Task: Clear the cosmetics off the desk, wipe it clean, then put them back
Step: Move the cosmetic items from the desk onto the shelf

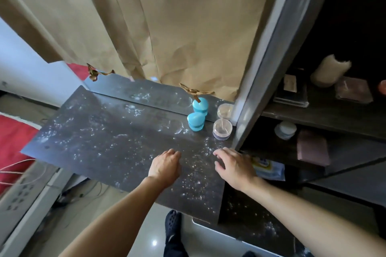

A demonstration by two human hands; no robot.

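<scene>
A dark desk top is speckled with white powder and smears. At its far right stand a blue egg-shaped container and a clear round jar; both are doubled in the mirror strip behind them. My left hand hovers over the desk's near middle, fingers loosely curled, holding nothing. My right hand is spread over the desk's right end, fingers relaxed, empty. Both hands are nearer to me than the two containers and apart from them.
Brown paper covers the mirror behind the desk. Dark shelves to the right hold a white roll, a white jar, pinkish boxes and a blue packet. Red bedding lies left.
</scene>
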